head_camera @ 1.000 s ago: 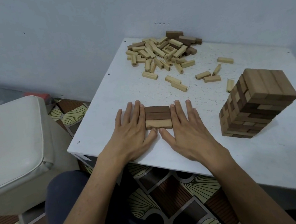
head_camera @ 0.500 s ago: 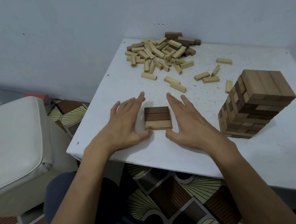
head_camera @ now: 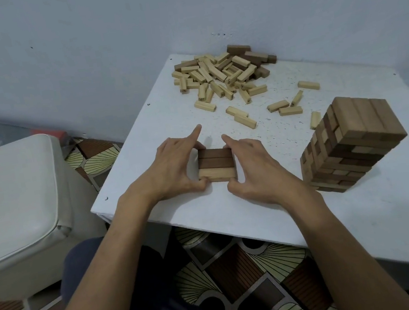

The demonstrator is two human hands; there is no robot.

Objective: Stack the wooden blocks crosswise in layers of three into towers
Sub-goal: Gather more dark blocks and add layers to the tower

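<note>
A flat layer of three blocks [head_camera: 216, 164], two dark and one light, lies on the white table [head_camera: 245, 202] near its front edge. My left hand [head_camera: 173, 167] presses against the layer's left end, thumb at the near corner and index finger pointing away. At the layer's right end, my right hand [head_camera: 253, 166] pinches with thumb and fingers. A finished tower [head_camera: 350, 141] of crossed layers stands at the right. A heap of loose blocks [head_camera: 223, 72] lies at the table's far side.
Several single light blocks [head_camera: 243, 119] lie scattered between the heap and the tower. A white cushioned seat [head_camera: 11, 199] stands left of the table. The wall runs close behind the heap. Patterned floor shows below the table's front edge.
Both hands lifted from lying flat beside the layer, spread briefly, then closed in on its two ends with curled fingers. The layer stayed in place.
</note>
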